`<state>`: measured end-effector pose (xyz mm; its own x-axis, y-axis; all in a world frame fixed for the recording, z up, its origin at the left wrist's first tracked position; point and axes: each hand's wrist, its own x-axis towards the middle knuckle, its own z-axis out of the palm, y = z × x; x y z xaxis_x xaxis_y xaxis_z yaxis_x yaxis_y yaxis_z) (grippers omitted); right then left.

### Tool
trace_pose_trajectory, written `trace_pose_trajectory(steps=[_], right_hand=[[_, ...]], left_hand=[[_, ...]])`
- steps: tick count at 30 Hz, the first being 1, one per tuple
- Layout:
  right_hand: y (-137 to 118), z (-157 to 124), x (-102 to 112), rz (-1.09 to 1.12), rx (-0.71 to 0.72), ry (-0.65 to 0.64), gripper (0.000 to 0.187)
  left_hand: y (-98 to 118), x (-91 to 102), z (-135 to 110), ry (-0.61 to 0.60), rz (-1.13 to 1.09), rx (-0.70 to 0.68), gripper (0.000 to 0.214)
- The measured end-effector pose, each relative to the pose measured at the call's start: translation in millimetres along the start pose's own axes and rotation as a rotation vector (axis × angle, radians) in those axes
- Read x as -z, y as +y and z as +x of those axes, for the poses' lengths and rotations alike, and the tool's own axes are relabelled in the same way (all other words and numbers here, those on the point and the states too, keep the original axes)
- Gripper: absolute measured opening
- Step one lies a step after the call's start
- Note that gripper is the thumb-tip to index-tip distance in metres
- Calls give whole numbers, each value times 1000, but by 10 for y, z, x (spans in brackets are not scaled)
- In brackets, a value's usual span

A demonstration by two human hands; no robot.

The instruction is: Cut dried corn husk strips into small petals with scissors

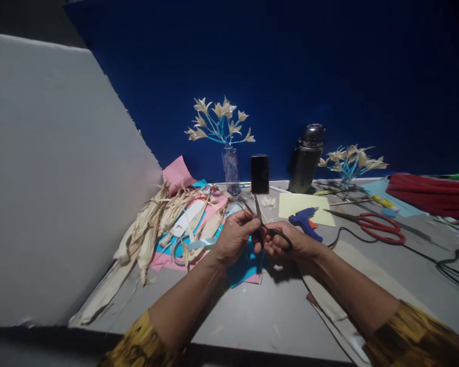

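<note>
Black-handled scissors [276, 233] are in my right hand [294, 241], its fingers wrapped round the handle loops. Their blades point up and away, slightly parted. Close against them, my left hand [234, 235] is closed in a pinch beside the blades. Whatever sits between its fingertips is too small and hidden to make out. Below both hands lies blue paper [241, 267] over a pink sheet. To the left are dried corn husks [147, 239] and a roll of pale ribbon [179, 251].
A glass bottle [231, 171] holds husk flowers [222, 109]. Behind my hands stand a phone [260, 175] and a steel flask [308, 159]. At right lie a blue glue gun [305, 222] on yellow paper [290, 204], red-handled scissors [382, 228], a black cord [421, 252] and red cloth [432, 194].
</note>
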<state>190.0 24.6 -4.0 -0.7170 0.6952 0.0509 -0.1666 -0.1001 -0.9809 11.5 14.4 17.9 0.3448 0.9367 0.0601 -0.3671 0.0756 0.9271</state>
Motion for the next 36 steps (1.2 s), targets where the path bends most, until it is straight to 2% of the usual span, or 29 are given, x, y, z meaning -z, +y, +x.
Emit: trace_pose_trajectory(steps=[6, 8, 10, 13, 16, 18, 19, 20, 21, 23, 25, 27, 30, 36], right_hand=[[-15, -27, 21, 50, -20, -85, 78], [-8, -17, 5, 33, -35, -48, 77], [1, -1, -30, -45, -51, 110, 64], [3, 26, -69, -173, -54, 418, 40], [-10, 59, -4, -198, 9, 591, 37], [-16, 82, 100, -240, 81, 675, 38], [-16, 93, 158, -237, 104, 716, 38], [-13, 102, 210, -234, 119, 749, 39], [-8, 110, 254, -228, 119, 775, 40], [6, 118, 299, -241, 102, 802, 43], [13, 115, 287, -303, 79, 798, 45], [4, 106, 237, -388, 69, 775, 46], [-33, 98, 144, -444, 64, 726, 45], [-57, 113, 55, -406, 57, 643, 41]], left_hand=[[-11, -64, -24, -3, -67, 62, 42], [-14, -72, -9, 10, -64, 54, 41], [-16, -60, 22, 60, -62, 30, 39], [-4, 10, 93, 181, -19, -1, 35], [75, 164, 174, 277, 134, -14, 33], [176, 312, 216, 357, 323, -65, 28], [234, 390, 227, 387, 487, -106, 21], [287, 464, 229, 385, 673, -121, 16], [330, 527, 222, 320, 840, -98, 16], [366, 605, 185, 130, 1061, 37, 15], [327, 605, 131, 25, 1206, 175, 19], [245, 547, 81, 46, 1326, 239, 30], [142, 434, 28, 85, 1426, 220, 39], [137, 356, -26, 108, 1456, 198, 34]])
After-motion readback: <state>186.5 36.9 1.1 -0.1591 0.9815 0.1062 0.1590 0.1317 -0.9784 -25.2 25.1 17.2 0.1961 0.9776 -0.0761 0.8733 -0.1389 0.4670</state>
